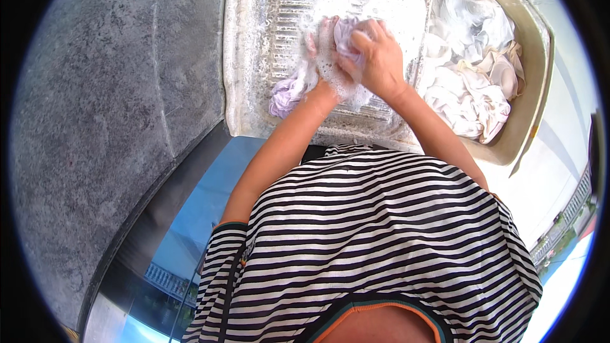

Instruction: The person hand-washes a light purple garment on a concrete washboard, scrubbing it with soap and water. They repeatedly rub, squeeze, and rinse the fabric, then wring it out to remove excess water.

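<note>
Both my hands press a soapy pale lilac cloth [287,91] onto a ribbed stone washboard [273,19]. My left hand [324,57] is covered in suds, its fingers wrapped in the bunched cloth. My right hand [376,56] lies over the top of the bunch and grips it. The cloth's loose end trails toward the lower left of the board. Foam spreads over the ribs around my hands.
A sink basin [537,57] to the right holds a heap of white and cream laundry [473,82]. A rough grey stone counter [108,101] fills the left. My black-and-white striped shirt [375,241] covers the lower middle of the view.
</note>
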A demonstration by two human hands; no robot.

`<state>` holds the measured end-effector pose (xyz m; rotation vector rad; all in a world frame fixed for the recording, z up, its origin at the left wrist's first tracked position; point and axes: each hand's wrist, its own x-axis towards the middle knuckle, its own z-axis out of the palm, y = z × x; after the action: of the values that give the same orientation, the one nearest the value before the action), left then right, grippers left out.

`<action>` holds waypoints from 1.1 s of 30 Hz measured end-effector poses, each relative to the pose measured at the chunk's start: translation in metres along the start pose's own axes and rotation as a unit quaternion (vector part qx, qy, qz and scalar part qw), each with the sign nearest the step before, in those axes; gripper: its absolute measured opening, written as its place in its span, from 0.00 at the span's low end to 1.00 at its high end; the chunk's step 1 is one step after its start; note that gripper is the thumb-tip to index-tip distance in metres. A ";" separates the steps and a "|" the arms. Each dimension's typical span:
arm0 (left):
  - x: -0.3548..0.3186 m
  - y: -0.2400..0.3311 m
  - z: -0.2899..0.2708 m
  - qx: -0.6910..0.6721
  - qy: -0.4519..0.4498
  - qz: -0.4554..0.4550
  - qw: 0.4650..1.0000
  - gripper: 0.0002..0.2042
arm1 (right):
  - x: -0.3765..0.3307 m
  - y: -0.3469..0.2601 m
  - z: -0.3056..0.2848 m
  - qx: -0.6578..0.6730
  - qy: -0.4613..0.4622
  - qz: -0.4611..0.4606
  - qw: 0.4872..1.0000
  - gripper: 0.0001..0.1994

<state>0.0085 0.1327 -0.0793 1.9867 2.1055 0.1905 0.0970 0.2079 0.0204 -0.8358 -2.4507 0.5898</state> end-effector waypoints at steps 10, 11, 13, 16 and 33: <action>-0.003 -0.011 -0.017 -0.039 0.075 0.001 0.996 0.55 | 0.143 0.092 0.073 -0.097 -0.002 0.117 0.988 0.08; -0.008 -0.008 -0.016 -0.058 0.059 -0.019 0.996 0.54 | 0.129 0.080 0.060 -0.105 -0.010 0.083 0.991 0.07; -0.005 -0.006 -0.013 -0.092 0.046 -0.058 0.993 0.53 | 0.094 0.059 0.046 -0.074 -0.128 0.130 0.980 0.13; -0.003 -0.001 -0.008 -0.231 0.022 -0.047 0.971 0.46 | 0.004 0.021 0.014 -0.028 -0.010 -0.018 0.999 0.16; 0.009 0.001 -0.016 -0.031 -0.035 -0.064 0.997 0.45 | -0.011 0.014 0.005 -0.018 -0.019 0.007 1.000 0.17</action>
<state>0.0050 0.1433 -0.0641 1.7908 2.1455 0.1589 0.1080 0.2095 0.0054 -0.8650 -2.4976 0.5738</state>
